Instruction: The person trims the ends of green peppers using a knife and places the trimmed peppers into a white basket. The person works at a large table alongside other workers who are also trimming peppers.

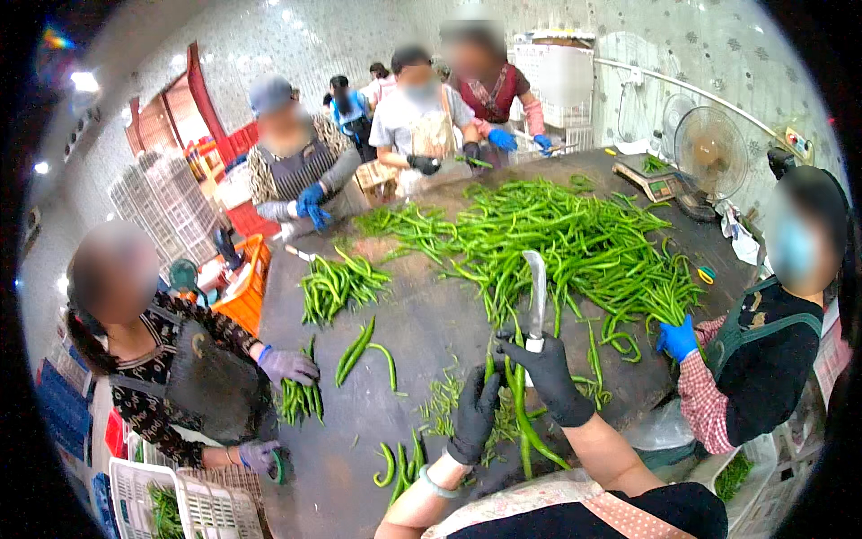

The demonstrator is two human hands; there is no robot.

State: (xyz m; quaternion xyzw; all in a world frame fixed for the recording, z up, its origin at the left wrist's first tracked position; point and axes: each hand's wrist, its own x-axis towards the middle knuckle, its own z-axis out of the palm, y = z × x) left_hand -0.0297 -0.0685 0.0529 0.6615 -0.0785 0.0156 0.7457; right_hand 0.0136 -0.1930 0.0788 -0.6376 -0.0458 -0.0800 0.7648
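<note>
My right hand (551,377), in a black glove, grips the white handle (534,345) of a knife whose curved blade (537,286) points away from me. My left hand (475,412), gloved in black as well, is close beside it with curled fingers around a green chili pepper (489,366). More long chili peppers (524,411) run between the two hands. Small green trimmings (441,404) are scattered on the dark tabletop (417,343) to the left. A few peppers (406,468) lie near my left forearm. Beyond the knife is a large pile of green chili peppers (559,236).
Several people work around the table; one gloved hand (289,366) at left rests on a pepper bunch, and a blue glove (679,337) at right holds peppers. A scale (650,182), a fan (710,155) and scissors (706,274) are at the far right. White crates (215,502) stand lower left.
</note>
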